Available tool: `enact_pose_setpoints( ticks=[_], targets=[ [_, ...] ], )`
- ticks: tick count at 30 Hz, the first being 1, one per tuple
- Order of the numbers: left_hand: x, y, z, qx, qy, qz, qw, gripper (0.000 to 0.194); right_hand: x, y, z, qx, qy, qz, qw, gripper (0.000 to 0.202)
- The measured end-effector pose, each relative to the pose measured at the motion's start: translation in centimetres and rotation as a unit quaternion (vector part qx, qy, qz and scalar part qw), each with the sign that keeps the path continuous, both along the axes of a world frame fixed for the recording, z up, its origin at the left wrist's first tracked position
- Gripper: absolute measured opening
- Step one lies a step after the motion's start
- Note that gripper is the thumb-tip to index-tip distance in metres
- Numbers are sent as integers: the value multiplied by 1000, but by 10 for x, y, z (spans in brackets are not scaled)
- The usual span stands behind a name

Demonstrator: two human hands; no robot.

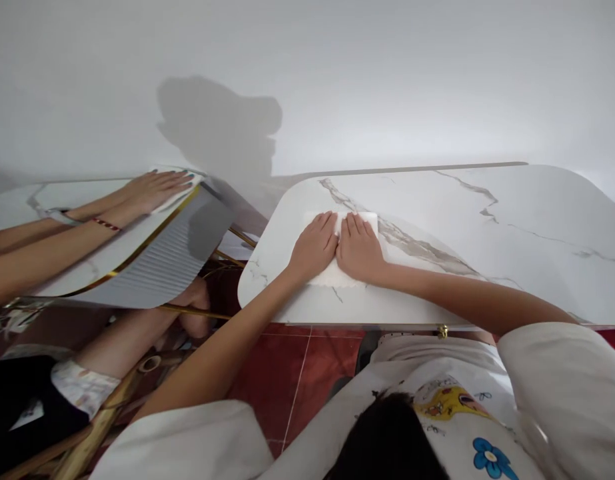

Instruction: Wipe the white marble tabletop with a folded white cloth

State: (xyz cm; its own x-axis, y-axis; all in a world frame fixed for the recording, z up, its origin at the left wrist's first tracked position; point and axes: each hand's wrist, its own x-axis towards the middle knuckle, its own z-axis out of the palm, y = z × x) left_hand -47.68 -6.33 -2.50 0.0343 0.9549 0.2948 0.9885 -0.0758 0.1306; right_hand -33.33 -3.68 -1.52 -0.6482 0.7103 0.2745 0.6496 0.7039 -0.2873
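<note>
On the white marble-patterned table (527, 220) lies a thin white sheet (333, 275), a napkin or a cloth; I cannot tell which. My left hand (313, 245) rests flat on the sheet's left part, fingers stretched out and pointing away from me. Beside it, my right hand (358, 248) lies flat on the right part, its fingers straight as well. The two hands touch or nearly touch at the thumbs. Both palms hide most of the sheet; its lower edge and upper right corner show.
At the left, another person's hands (160, 190) press a white sheet onto a second marble-patterned table (67, 270) with a gold trim and a grey ribbed side. A white wall (387, 87) rises behind both tables. The floor (297, 380) has red tiles.
</note>
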Motion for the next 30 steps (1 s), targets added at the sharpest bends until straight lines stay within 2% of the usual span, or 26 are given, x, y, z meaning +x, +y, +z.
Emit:
enact_pose_setpoints(
  ticks=[3,6,11,17,19,22,30],
  targets=[
    [8,-39,0,-10,6,3,1000,54,11,-35,2,-19,3,23,1000,58],
    [14,-59,1,-15,11,14,1000,53,16,-54,4,-36,5,34,999,59],
    [36,-62,3,-17,15,44,999,54,32,-57,4,-53,10,40,998,58],
    [92,-54,4,-20,-8,30,999,54,85,-51,-2,-29,15,16,999,56],
    [104,-47,4,-18,-20,29,999,53,96,-43,-3,-24,9,9,1000,56],
    [106,-24,5,-8,-34,36,999,51,97,-18,-3,-16,1,13,1000,56],
    [74,82,10,48,-87,38,994,35,58,104,-3,-8,-16,41,999,56]
  ],
)
